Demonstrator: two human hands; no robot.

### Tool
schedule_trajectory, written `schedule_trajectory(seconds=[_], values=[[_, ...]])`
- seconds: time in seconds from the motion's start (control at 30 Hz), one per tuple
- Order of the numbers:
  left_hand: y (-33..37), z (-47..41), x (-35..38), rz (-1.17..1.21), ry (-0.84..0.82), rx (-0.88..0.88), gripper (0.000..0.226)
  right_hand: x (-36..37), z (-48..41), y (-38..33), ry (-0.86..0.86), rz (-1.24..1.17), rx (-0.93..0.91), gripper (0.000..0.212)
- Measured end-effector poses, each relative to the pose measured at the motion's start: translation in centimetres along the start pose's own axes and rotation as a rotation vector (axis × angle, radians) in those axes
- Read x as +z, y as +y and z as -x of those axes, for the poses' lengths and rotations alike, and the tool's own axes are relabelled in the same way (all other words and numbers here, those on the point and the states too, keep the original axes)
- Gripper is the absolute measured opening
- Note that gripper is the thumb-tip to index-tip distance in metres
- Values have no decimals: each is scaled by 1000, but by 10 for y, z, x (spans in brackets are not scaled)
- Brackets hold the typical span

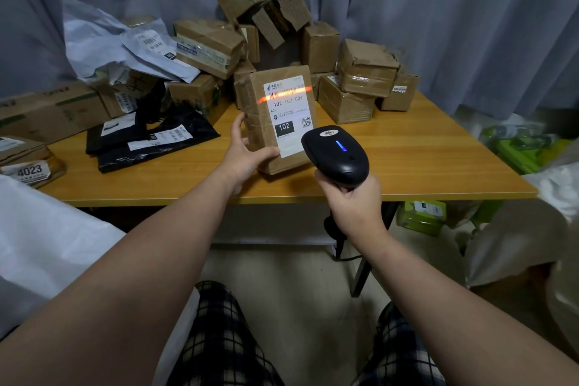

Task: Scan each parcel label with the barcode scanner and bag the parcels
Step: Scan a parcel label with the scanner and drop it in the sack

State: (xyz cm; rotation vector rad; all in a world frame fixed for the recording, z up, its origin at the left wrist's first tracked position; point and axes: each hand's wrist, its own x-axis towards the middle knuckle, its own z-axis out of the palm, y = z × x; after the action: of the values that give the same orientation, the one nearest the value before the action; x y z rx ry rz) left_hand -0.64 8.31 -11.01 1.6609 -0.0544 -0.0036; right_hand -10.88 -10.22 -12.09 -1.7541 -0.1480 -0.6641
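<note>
Left hand (242, 152) grips the cardboard parcel (275, 119), propped upright on the wooden table (423, 160). Right hand (352, 200) clasps the black barcode scanner (335, 152), its red beam crossing the parcel's label (288, 114).

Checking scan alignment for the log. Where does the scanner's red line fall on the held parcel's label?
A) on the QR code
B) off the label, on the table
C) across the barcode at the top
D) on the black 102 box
C: the red scan line crosses the barcode at the top of the label, above the "102-102 C01" text, on the parcel that the left hand holds while the right hand aims the scanner.
</note>
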Motion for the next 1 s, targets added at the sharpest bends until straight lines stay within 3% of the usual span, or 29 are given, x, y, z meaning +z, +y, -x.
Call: schedule_trajectory(seconds=[0.27,0.5,0.67,0.77,0.9,1.0], values=[[0,4,2,2,-3,48,107,1,1,1,-51,-11,38,21],[-8,26,12,31,52,162,104,2,-4,-8,-52,-65,2,13],[15,69,-14,9,131,304,97,23,0,-36,-114,-204,-40,22],[16,118,-52,-46,241,353,99,55,16,-61,-269,-330,-85,27],[-8,201,-114,-207,545,323,100,112,56,-80,-546,-318,11,16],[-26,250,-162,-344,778,241,100,156,87,-94,-694,-206,39,38]])
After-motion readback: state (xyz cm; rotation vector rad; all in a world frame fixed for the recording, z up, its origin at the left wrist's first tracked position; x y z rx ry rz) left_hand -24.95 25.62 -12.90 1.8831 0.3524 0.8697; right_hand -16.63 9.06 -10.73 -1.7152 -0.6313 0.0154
